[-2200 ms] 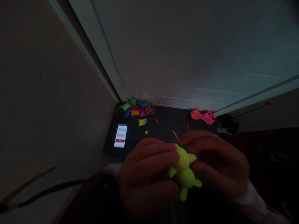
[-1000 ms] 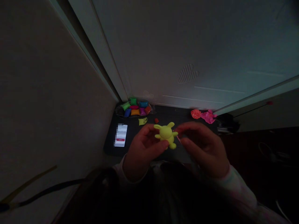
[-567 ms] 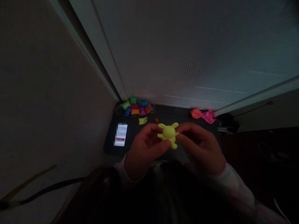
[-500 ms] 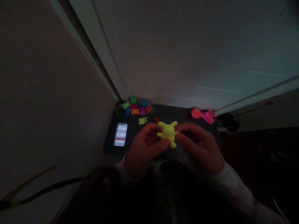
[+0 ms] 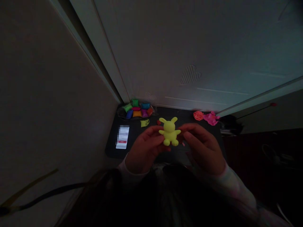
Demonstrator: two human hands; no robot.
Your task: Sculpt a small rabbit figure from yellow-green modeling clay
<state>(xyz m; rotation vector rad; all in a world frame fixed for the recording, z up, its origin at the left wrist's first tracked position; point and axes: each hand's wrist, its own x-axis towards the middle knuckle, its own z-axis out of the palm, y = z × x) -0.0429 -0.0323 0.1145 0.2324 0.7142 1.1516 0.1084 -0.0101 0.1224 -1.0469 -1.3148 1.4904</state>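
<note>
A small yellow clay rabbit (image 5: 170, 135) with two long ears, stretched-out arms and round feet is held upright, front towards me, above a dark tabletop. My left hand (image 5: 145, 149) is closed on its left side, the thumb against the body and fingers behind it. On the other side, my right hand (image 5: 204, 148) has its curled fingers at the rabbit's right arm, fingertips partly hidden. Just behind the rabbit lies a small red lump (image 5: 158, 122). A torn yellow-green packet (image 5: 144, 123) rests beyond my left fingers.
A clear bag with several coloured clay packets (image 5: 137, 113) sits at the table's back left. A lit phone (image 5: 122, 136) lies on the left of the dark table (image 5: 111, 151). Orange (image 5: 198, 115) and pink crumpled pieces (image 5: 211, 118) are at back right, against a pale panel (image 5: 165, 56).
The rabbit has been straightened and raised slightly, and both feet now show. My left thumb has slid from its lower body to its side; my right thumb has drawn back a little.
</note>
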